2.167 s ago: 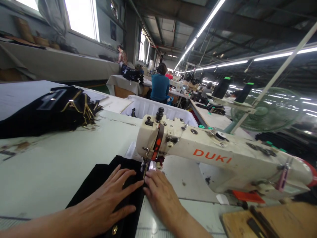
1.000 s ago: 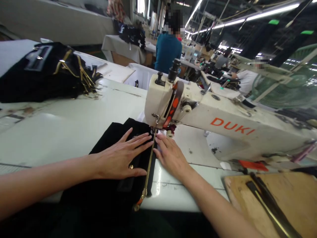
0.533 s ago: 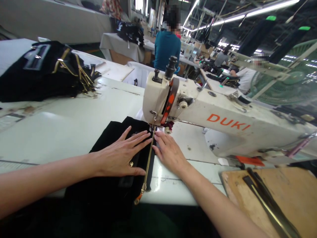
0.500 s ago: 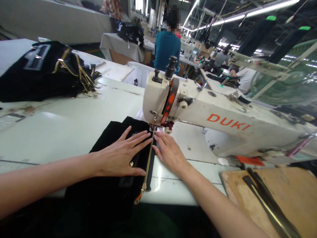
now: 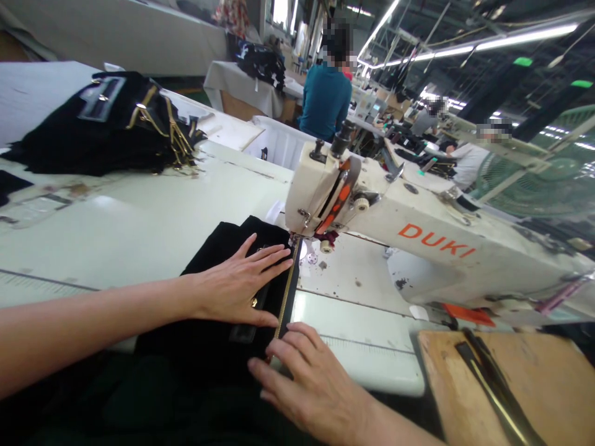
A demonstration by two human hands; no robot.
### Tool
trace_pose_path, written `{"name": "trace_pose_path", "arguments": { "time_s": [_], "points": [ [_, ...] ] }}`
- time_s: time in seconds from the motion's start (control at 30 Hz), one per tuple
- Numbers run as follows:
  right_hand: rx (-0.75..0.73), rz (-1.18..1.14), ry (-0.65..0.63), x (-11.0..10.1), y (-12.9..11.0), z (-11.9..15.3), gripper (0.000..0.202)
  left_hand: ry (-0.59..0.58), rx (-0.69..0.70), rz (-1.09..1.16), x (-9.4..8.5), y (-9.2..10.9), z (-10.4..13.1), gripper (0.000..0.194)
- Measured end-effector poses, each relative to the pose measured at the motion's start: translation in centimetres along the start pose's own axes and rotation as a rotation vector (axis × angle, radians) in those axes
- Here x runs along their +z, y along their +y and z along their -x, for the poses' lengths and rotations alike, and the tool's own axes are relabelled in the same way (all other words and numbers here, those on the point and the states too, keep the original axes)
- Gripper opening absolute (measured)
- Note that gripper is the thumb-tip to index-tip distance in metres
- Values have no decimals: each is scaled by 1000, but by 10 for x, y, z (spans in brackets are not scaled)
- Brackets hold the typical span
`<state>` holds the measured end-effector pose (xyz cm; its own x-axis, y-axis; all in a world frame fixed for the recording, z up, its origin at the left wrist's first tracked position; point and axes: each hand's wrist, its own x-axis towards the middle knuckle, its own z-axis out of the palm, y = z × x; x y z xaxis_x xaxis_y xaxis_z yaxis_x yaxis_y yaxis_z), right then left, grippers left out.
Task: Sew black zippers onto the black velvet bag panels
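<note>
My left hand [image 5: 242, 282] lies flat, fingers spread, on a black fabric piece [image 5: 216, 238] with a gold fitting [image 5: 253, 302]. Along the fabric's right edge runs a gold-toothed zipper [image 5: 287, 294] on black tape, its far end under the sewing machine's needle area [image 5: 295, 238]. At the near end of the zipper, by the table edge, my right hand [image 5: 311, 378] has its fingers bent and closed around it. The zipper pull is mostly hidden by those fingers.
The white sewing machine [image 5: 372, 192] stands to the right. Back left lies a pile of black pieces with gold zippers [image 5: 125, 133]. A wooden board [image 5: 548, 371] holds loose zipper strips [image 5: 497, 396]. A person in a teal top [image 5: 325, 99] is beyond; a fan [image 5: 543, 161] is at right.
My right hand has moved from beside the needle down toward me, to the zipper's near end. My left hand stays flat on the fabric. The view has shifted slightly.
</note>
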<state>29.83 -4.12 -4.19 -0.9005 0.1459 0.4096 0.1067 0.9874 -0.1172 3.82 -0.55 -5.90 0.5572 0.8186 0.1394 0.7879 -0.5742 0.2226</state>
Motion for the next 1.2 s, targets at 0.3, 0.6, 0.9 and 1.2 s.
{"name": "trace_pose_path", "arguments": {
  "time_s": [0.3,0.6,0.9,1.2],
  "points": [
    [378,-47,108,-5,-3,7,20,-7,-5,24,-2,2,0,100],
    [288,-19,101,11,-1,2,38,10,-2,28,-1,1,2,105],
    [431,1,130,17,78,-28,36,40,0,53,2,-2,2,112],
    [434,44,100,32,92,-30,42,-2,18,96,6,-6,6,122]
  ]
}}
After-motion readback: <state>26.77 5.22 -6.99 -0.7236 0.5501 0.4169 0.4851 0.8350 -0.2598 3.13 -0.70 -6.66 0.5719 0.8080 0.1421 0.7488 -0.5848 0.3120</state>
